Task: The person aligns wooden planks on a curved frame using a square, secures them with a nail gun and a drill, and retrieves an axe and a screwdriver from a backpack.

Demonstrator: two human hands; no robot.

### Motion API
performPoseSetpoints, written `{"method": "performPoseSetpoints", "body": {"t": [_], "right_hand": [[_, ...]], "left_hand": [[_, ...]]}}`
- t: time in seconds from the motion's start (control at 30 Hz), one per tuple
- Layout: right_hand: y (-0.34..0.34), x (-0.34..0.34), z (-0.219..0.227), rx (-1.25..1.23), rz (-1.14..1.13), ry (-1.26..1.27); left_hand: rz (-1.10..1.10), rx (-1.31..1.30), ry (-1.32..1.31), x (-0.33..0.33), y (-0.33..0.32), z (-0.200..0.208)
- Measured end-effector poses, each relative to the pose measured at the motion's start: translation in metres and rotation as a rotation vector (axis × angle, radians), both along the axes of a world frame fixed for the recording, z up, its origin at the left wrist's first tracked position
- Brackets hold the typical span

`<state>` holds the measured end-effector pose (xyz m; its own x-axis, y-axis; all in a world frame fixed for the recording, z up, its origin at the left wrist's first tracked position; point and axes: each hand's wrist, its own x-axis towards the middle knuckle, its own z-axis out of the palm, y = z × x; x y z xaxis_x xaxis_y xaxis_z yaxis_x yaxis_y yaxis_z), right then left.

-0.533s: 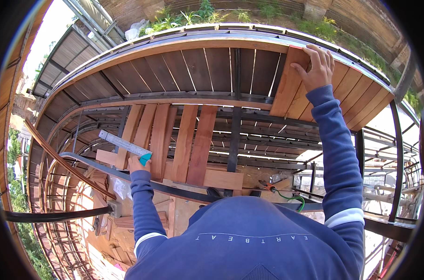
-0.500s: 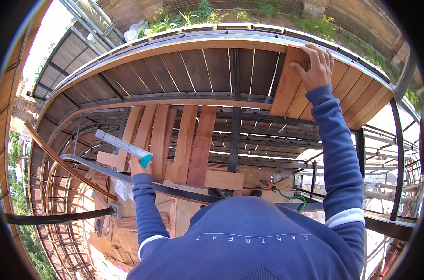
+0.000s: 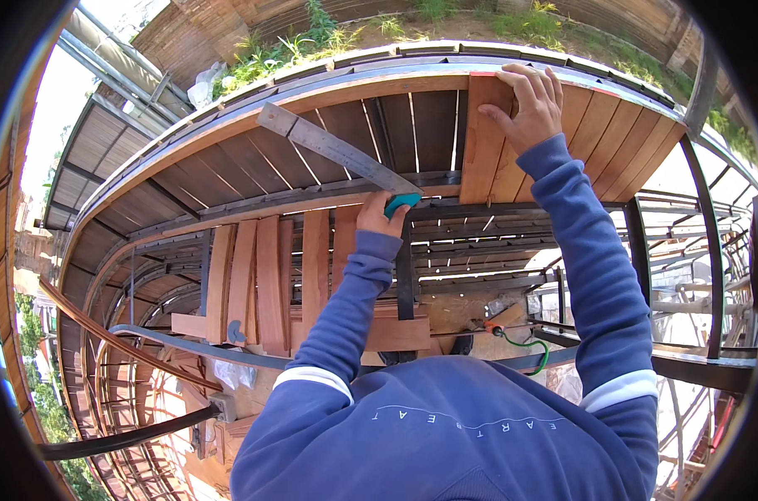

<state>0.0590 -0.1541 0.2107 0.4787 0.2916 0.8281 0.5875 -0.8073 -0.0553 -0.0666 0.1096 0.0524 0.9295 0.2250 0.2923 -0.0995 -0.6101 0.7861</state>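
Note:
My left hand (image 3: 379, 219) is closed round the teal handle (image 3: 402, 203) of a try square. Its long metal blade (image 3: 337, 152) slants up and left over the dark frame slats. The handle is close to the front end of the outermost reddish wooden board (image 3: 482, 138); whether they touch I cannot tell. That board lies at the left end of a row of fitted boards (image 3: 600, 138). My right hand (image 3: 529, 104) rests on the row's far end, thumb spread on the wood and fingers near the metal rim.
Loose planks (image 3: 245, 280) lie across the black frame, with a blue-grey curved piece (image 3: 236, 331) on one. A curved metal rail (image 3: 304, 71) bounds the far side. Below right is a tool (image 3: 495, 329) with a green cord. A curved wooden strip (image 3: 128, 334) crosses at the left.
My left hand has lifted the try square off the loose planks, moving it right and away from me toward the fitted boards. My right hand stays on the boards. The whole view has shifted slightly.

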Motion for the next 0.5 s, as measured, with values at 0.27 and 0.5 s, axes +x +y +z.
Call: {"method": "performPoseSetpoints", "body": {"t": [0.27,0.5], "right_hand": [[-0.005,0.002,-0.002,0.0,-0.003,-0.009],[-0.003,0.003,-0.001,0.03,0.02,0.019]], "left_hand": [[-0.335,0.279,-0.162,0.04,-0.028,-0.048],[-0.348,0.324,-0.092,0.067,-0.035,-0.06]]}}
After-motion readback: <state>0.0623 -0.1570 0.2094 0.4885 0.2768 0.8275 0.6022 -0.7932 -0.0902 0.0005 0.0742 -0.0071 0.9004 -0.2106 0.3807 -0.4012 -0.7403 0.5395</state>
